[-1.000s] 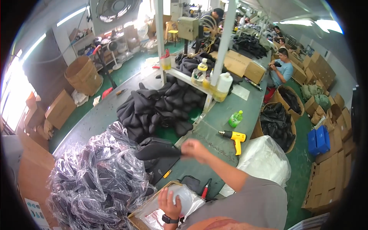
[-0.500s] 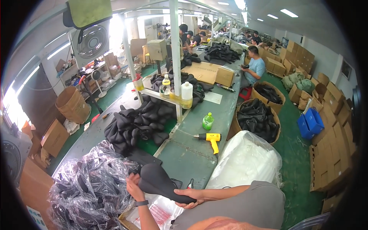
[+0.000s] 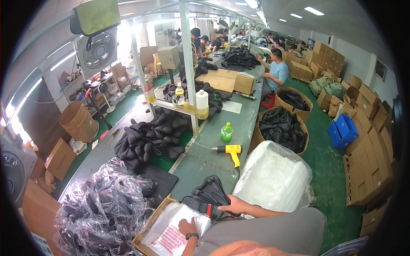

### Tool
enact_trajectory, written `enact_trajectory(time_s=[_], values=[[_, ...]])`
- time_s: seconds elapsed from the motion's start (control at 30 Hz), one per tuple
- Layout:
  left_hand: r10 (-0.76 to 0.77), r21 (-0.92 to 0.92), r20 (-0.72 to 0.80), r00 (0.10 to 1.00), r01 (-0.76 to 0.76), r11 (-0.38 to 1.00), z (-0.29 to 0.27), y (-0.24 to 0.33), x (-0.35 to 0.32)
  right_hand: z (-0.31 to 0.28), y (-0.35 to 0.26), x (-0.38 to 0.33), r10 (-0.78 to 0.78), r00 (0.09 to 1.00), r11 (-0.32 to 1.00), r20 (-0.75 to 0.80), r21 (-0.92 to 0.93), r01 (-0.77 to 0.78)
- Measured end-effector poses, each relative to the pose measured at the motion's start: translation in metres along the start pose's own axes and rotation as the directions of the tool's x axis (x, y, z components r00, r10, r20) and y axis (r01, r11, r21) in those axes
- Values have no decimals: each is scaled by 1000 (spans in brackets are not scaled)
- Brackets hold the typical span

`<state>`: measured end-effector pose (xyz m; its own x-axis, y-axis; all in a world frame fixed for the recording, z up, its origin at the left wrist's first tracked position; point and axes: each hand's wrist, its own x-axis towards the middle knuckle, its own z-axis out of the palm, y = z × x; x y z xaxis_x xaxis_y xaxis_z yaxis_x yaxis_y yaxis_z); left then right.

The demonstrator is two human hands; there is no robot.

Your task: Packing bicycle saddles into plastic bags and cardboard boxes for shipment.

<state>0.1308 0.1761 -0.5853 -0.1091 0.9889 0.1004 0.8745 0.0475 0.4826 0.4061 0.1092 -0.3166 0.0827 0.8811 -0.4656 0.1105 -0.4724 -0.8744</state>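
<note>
A black bicycle saddle (image 3: 210,190) is tipped so that its underside shows. My right hand (image 3: 235,206) is closed around its narrow end, with part of the fingers behind it. My left hand (image 3: 188,227) rests on a stack of flat clear plastic bags (image 3: 170,240) with red print, its fingers apart. These bags lie in a low open cardboard box (image 3: 150,222) just in front of me. A small red and black object (image 3: 209,210) sits beside the saddle.
A heap of plastic-wrapped black pieces (image 3: 102,205) lies left of the box, with bare black saddles (image 3: 147,138) beyond. A yellow heat gun (image 3: 231,150) and a green bottle (image 3: 226,132) stand on the bench. Right is a large bagged white bundle (image 3: 275,173).
My right hand has turned the saddle from its smooth top to its underside. My left hand has left the saddle and moved down onto the plastic bags.
</note>
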Motion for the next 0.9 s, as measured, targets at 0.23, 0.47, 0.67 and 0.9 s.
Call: enact_trajectory(time_s=[0.23, 0.47, 0.67, 0.9], values=[[-189, -36, 170, 967, 198, 980, 31, -6, 11, 17, 54, 29, -11, 998, 999, -64, -34, 9], [-57, -74, 88, 994, 64, 995, 22, -12, 5, 17, 76, 36, -114, 993, 989, -24, -93, 111], [-203, -512, 50, 978, 199, 836, 7, -82, 6, 35, 115, 78, -390, 921, 909, 8, -155, 386], [-360, -824, 270, 893, 408, 393, -116, -99, -16, 120, 51, 124, 22, 706, 900, 707, 294, -322]])
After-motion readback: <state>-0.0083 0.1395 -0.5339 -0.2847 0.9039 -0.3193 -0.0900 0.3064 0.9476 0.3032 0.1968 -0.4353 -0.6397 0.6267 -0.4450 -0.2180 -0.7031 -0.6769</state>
